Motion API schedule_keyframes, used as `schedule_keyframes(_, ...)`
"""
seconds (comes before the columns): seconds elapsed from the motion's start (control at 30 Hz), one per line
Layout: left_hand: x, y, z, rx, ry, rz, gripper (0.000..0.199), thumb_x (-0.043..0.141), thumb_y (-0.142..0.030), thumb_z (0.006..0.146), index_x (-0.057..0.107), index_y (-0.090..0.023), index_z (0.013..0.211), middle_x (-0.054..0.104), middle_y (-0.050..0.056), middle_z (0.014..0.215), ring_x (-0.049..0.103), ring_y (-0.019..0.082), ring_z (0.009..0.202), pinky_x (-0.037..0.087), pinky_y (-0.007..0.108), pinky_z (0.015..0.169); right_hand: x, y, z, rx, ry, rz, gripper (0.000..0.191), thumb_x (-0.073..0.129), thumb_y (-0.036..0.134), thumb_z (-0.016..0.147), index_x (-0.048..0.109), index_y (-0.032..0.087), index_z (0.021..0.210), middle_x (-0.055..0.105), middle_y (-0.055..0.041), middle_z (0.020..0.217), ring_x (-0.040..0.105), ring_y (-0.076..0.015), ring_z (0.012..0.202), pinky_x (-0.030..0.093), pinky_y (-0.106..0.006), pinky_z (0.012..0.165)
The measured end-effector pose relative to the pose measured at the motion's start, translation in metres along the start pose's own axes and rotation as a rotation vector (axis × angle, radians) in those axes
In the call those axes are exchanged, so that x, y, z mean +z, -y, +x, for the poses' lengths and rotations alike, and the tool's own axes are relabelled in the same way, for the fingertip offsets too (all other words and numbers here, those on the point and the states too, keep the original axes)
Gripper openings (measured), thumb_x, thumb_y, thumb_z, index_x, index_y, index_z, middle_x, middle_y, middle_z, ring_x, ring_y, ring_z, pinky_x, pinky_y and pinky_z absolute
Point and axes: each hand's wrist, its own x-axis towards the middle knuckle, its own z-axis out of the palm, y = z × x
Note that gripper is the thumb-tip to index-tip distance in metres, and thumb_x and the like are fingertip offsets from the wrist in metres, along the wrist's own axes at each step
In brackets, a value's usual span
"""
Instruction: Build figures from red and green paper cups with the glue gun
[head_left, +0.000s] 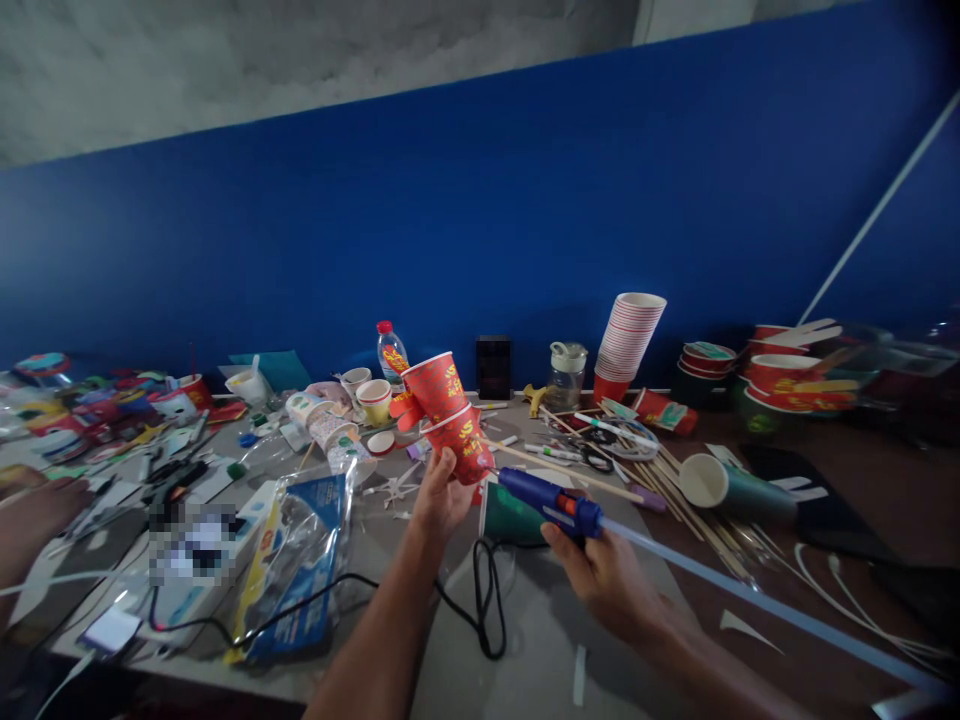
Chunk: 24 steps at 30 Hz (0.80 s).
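A blue partition (480,230) stands behind the worktop (885,460). The left hand (445,500) has its fingers closed around the lower of two red cups (459,440), tilted end to end. The right hand (600,565) has its fingers wrapped around a glue gun (544,498); nozzle contact with the cup cannot be determined. A green cup (506,518) lies between both hands' fingers.

Red patterned paper cups (461,440) in hand: two. Blue glue gun (551,500): one, with one translucent glue stick (690,569). Red-capped plastic bottle (391,352): one. Clear lidded jar (568,378): one. Tall paper-cup stack (632,338): one; cups overlap too closely to count. Green cup (510,515) beneath glue gun: one. Blue-and-yellow package (319,525): one. Wooden sticks (697,515): many, exact number unclear.
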Motion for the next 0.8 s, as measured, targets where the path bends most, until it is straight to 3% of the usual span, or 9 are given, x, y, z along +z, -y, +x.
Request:
schedule_keyframes(0.23,-0.0007,-0.0008,-0.0004,0.002,0.005,-0.003,0.057,0.079,-0.042,0.065,0.059,-0.025,0.115,0.065,0.006,0.113,0.062,0.022,0.097,0.046,0.037,0.087,-0.0005,0.0005,-0.0002,0.005,-0.03,0.007,0.029,0.043,0.037,0.089,0.064,0.017,0.094,0.064,-0.0056,0.067,0.06,-0.0212,0.06,0.045,-0.028,0.054)
schedule_keyframes(0.4,-0.0006,0.0021,0.0009,0.034,0.021,0.01,0.052,0.08,-0.042,0.064,0.063,-0.025,0.11,0.067,0.006,0.11,0.062,0.022,0.097,0.045,0.037,0.088,0.0007,0.0011,0.0001,-0.044,-0.051,0.063,0.029,0.045,0.037,0.088,0.063,0.016,0.096,0.068,-0.0098,0.084,0.065,-0.0222,0.072,0.05,-0.029,0.062)
schedule_keyframes(0.63,0.0015,0.0058,0.001,0.043,0.066,0.058,0.039,0.079,-0.04,0.065,0.065,-0.025,0.098,0.068,0.004,0.101,0.063,0.021,0.089,0.046,0.036,0.083,0.0013,0.0013,0.0003,-0.025,-0.097,0.026,0.027,0.045,0.037,0.089,0.064,0.019,0.091,0.068,-0.0077,0.076,0.066,-0.024,0.076,0.049,-0.028,0.059)
schedule_keyframes(0.8,0.0014,0.0063,-0.0002,0.053,0.056,0.058,0.035,0.079,-0.038,0.065,0.065,-0.025,0.095,0.068,0.003,0.105,0.062,0.021,0.092,0.045,0.036,0.087,-0.001,0.0045,0.0007,-0.126,-0.096,0.01,0.025,0.044,0.033,0.09,0.063,0.018,0.092,0.069,-0.0093,0.085,0.066,-0.0229,0.079,0.051,-0.029,0.068)
